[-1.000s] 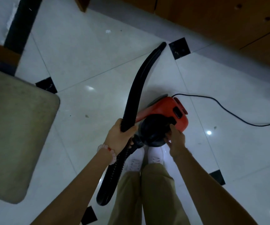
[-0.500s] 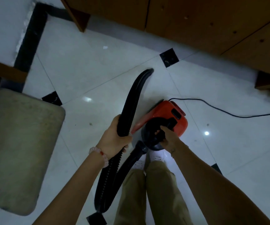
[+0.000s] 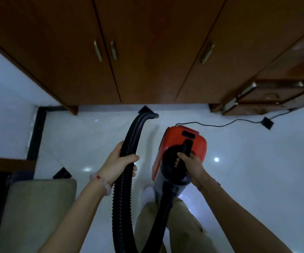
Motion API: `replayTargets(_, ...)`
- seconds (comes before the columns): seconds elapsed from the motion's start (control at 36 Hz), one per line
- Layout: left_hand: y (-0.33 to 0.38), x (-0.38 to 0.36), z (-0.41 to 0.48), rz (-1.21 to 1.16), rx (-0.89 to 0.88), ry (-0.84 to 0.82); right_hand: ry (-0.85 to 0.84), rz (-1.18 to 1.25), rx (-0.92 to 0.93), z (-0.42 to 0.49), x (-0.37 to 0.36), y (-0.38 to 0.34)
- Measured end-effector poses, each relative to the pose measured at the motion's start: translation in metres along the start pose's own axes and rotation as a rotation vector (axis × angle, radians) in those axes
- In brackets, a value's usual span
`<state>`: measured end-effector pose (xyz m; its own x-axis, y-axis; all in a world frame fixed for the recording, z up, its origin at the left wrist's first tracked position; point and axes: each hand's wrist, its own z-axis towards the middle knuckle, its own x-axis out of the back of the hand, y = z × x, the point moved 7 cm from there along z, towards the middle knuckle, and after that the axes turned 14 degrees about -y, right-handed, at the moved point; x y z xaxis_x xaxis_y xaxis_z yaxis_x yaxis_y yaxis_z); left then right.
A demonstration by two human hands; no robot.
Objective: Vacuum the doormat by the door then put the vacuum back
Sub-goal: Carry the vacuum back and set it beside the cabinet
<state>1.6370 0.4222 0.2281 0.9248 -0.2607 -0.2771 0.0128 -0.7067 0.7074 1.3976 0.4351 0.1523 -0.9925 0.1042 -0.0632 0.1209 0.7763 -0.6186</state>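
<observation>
Right hand point(image 3: 189, 164) is wrapped around the black handle of the red vacuum point(image 3: 181, 143), center-right of the frame, held up off the white floor point(image 3: 257, 170). Left hand point(image 3: 119, 165) is closed around the black hose point(image 3: 124, 189), which loops down out of frame at the bottom (so the bend is cut off). The nozzle point(image 3: 147, 114) points toward the wooden cabinet point(image 3: 147, 52). Tan doormat point(image 3: 36, 212) sits lower left, partly cropped. The cord point(image 3: 220, 125) runs to the right; its end is probably a plug, too dark to tell.

Dim, bluish cast, glare spots on glossy floor point(image 3: 238, 170), blurred, bowed edges
</observation>
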Motion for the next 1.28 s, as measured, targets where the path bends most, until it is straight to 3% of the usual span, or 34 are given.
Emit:
replayTargets(0.44, 0.128, -0.173, 0.006, 0.106, -0.098, -0.342, 0.247, 0.305, 0.226, -0.131, 0.145, -0.044)
replayTargets(0.81, 0.128, -0.381, 0.047, 0.216, -0.004, -0.591, 0.465, 0.523, 0.281, -0.197, 0.311, -0.001)
replayTargets(1.28, 0.109, -0.678, 0.15, 0.337, 0.095, -0.731, 0.672, 0.494, 0.352, -0.253, 0.59, -0.006)
